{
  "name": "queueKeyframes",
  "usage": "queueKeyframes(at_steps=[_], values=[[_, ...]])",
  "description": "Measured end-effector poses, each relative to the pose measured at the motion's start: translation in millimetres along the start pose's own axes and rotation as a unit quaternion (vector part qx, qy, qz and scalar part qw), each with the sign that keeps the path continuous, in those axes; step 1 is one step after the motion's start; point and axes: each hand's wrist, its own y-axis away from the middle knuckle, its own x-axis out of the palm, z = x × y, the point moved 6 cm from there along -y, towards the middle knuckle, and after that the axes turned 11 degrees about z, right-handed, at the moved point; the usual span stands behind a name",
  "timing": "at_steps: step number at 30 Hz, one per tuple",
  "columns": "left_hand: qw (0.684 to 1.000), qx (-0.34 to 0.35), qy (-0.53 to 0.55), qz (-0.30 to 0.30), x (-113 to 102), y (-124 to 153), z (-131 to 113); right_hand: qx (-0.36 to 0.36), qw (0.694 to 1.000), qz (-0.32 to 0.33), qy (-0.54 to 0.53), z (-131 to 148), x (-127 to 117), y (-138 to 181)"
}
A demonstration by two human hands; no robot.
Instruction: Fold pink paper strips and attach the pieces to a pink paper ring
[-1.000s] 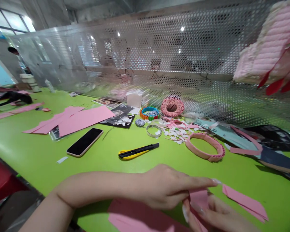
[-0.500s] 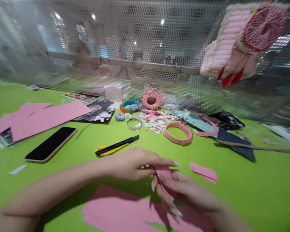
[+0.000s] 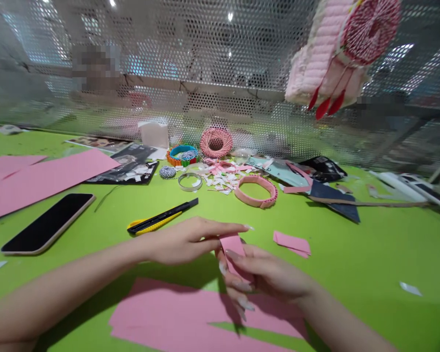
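Between my two hands is a small folded strip of pink paper [image 3: 236,254], held above the table. My left hand [image 3: 185,240] pinches its upper end, with the index finger stretched along the top edge. Around its lower part close the thumb and fingers of my right hand [image 3: 267,269]. Larger pink paper sheets [image 3: 168,313] lie flat below my hands. To the right rests a little stack of pink strips [image 3: 292,243]. A yellow and black utility knife [image 3: 161,217] lies just beyond my left hand, its tip pointing right.
A phone [image 3: 47,225] lies at left near more pink paper [image 3: 51,178]. Farther back are a pink ring band [image 3: 256,191], a tape ring [image 3: 189,182], paper scraps [image 3: 223,181] and a woven pink ring [image 3: 216,143]. A perforated metal screen [image 3: 190,58] stands behind, with a pink decorated piece [image 3: 326,58] hanging there.
The whole view has shifted, so things on the table appear farther left and slightly higher. Both hands keep their grip on the pink strip, which shows a little more of its face.
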Motion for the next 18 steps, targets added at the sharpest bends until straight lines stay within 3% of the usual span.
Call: queueKeyframes(at_steps=[9, 13, 18], values=[[0.993, 0.106, 0.026, -0.038, -6.0, -3.1, -1.1, -0.024, 0.999, -0.015, 0.015, -4.1, -7.0, -3.1], [0.993, 0.092, 0.049, -0.054, -9.4, -4.1, 1.5, 0.007, 1.0, -0.029, 0.008, -5.4, -4.2, -2.4], [0.994, 0.051, 0.083, -0.045, -8.4, -4.9, 3.8, -0.016, 0.999, -0.004, -0.028, 5.9, 8.5, -1.4]])
